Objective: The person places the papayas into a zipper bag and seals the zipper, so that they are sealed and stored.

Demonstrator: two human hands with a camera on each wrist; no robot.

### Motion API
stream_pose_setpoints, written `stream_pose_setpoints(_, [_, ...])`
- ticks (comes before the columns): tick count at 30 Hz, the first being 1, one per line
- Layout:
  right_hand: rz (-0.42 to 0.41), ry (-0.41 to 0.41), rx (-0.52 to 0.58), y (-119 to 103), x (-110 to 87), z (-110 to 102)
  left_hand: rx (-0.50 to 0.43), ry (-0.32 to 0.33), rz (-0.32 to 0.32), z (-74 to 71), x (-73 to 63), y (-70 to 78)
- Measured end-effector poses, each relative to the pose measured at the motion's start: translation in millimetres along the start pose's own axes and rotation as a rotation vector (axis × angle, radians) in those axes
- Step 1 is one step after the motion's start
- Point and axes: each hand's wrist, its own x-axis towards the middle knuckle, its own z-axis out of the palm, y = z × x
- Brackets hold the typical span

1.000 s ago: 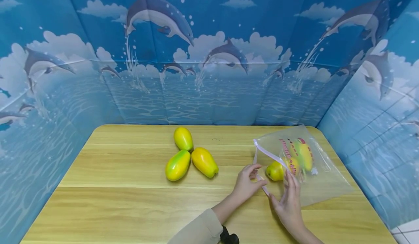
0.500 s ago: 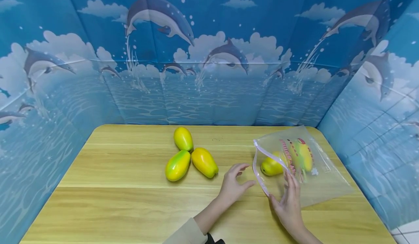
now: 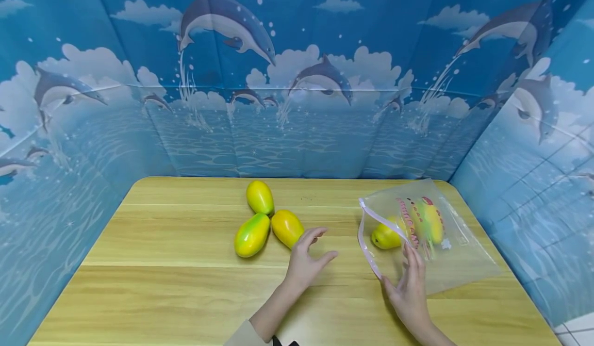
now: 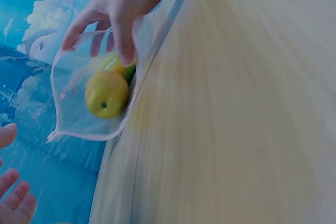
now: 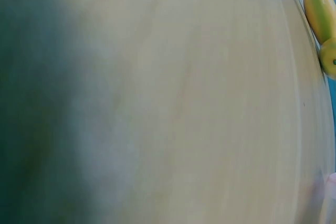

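In the head view, my left hand [image 3: 303, 266] is held over the table with thumb and fingers apart, holding nothing. Its fingertips overlap the view of the nearest yellow mango-like fruit [image 3: 286, 226]; whether they touch cannot be told. Two more such fruits, one yellow-green [image 3: 252, 235] and one yellow [image 3: 260, 197], lie against it. My right hand [image 3: 410, 294] pinches the lilac-edged mouth of a clear zip bag [image 3: 464, 268], keeping it parted. Inside lie a yellow fruit [image 3: 386, 236] near the mouth and a greener fruit [image 3: 431, 222] deeper in. The left wrist view shows the bag's rim [image 4: 84, 137] gaping.
The wooden table [image 3: 176, 294] has its back edge against a blue dolphin-print curtain [image 3: 297, 129]. Another curtain panel [image 3: 533, 222] hangs along the right side. Red printing covers part of the bag. A dark blur fills the left of the right wrist view.
My left hand has let go of the bag's mouth and moved left to the three fruits. The fruit near the mouth has shifted slightly inward. My right hand stays on the bag.
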Motion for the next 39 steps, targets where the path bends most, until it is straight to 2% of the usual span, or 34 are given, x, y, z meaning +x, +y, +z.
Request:
stream_pose_setpoints(6, [-0.007,0.006,-0.016,0.5,0.2,-0.1,0.011,0.06,-0.005,-19.3,-3.3,-1.8])
stream_pose_setpoints(19, [-0.01,0.007,-0.022,-0.1,0.7,0.3,0.129,0.247,0.039,-53.1,-9.6,-8.3])
stream_pose_setpoints(23, [-0.016,0.008,-0.022,-1.2,1.4,0.3,0.143,0.273,0.024,-64.0,-14.0,-9.7])
stream_pose_setpoints(28, [-0.034,0.013,-0.033,-1.1,1.9,0.0,0.169,0.31,0.036,-75.9,-19.6,-14.2])
stream_pose_setpoints(35, [0.037,-0.023,-0.022,-1.4,0.2,-1.7,0.255,0.376,0.012,-91.9,-26.7,-20.0])
stream_pose_setpoints(39, [0.038,-0.026,-0.018,-0.6,-0.5,-1.9,0.279,0.391,-0.014,-101.9,-29.7,-23.5])
